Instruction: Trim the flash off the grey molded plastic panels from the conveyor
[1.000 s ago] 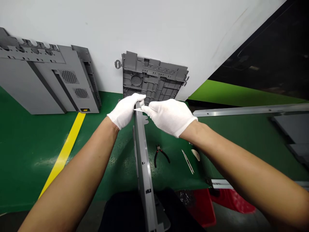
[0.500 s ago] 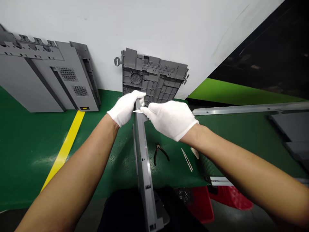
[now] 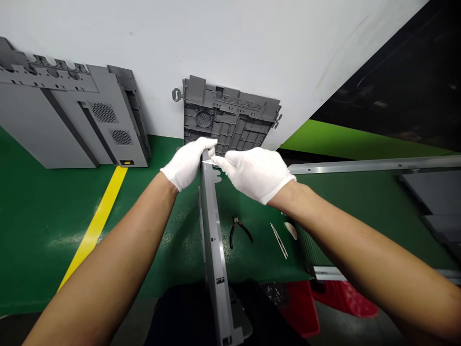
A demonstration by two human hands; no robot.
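A long grey plastic panel [image 3: 213,240] stands on edge, running from my lap out toward the wall. My left hand [image 3: 187,162], in a white glove, grips the panel's far end. My right hand [image 3: 257,172], also gloved, pinches a small thin blade [image 3: 208,163] and holds its tip against the panel's top edge, right beside my left fingers.
Black-handled pliers [image 3: 238,231], a thin metal strip [image 3: 280,240] and a pale oval piece [image 3: 291,230] lie on the green floor to the right. Grey panels [image 3: 72,125] [image 3: 230,117] lean on the white wall. A yellow line [image 3: 96,223] runs left; a metal rail [image 3: 374,165] and red bin [image 3: 324,298] sit right.
Both hands stay at the panel's far end; my right hand has shifted slightly with the blade along the edge. The view wobbles a little.
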